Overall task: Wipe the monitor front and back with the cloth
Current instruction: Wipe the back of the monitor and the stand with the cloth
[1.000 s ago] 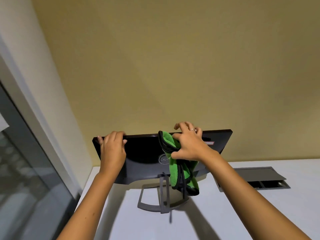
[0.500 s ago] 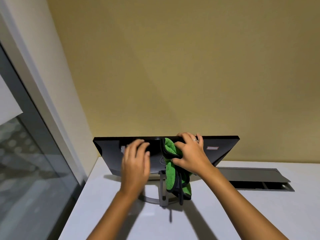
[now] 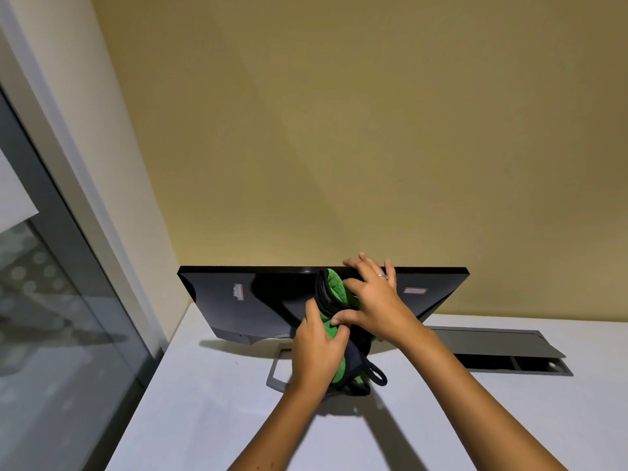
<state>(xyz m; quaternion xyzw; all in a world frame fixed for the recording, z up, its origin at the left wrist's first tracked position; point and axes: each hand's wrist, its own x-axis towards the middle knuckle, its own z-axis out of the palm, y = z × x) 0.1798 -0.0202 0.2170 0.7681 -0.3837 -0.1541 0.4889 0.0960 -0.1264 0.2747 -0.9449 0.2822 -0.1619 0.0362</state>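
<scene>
Biggest change: the left hand [image 3: 319, 348] has left the monitor's top left edge, where it braced a second ago, and now sits on the lower hanging part of the cloth [image 3: 334, 294], at the middle of the monitor [image 3: 258, 300]'s back. Its fingers curl onto the green fabric, gripping it. The right hand [image 3: 372, 302] stays where it was, pressing the upper cloth against the back panel, fingertips hooked over the top edge, thumb pinching the fold. Ring visible on one finger.

Meaning, as a judgement: looks like a regrip or refold of the cloth, both hands on it, nobody steadying the screen now. Back side is the face toward the camera, so the back wipe is in hand; front is hidden, can't tell whether it is done.

Surface and room: white tabletop [image 3: 204, 402] carries the monitor on a grey open-frame stand [image 3: 277, 370], partly hidden by the hands. A grey cable hatch [image 3: 492, 345] lies open in the tabletop to the right, just behind the monitor. Tan wall [image 3: 339, 130] behind. Glass partition with a grey frame [image 3: 51, 300] on the left. Small stickers [image 3: 238, 291] on the monitor back, unreadable.
</scene>
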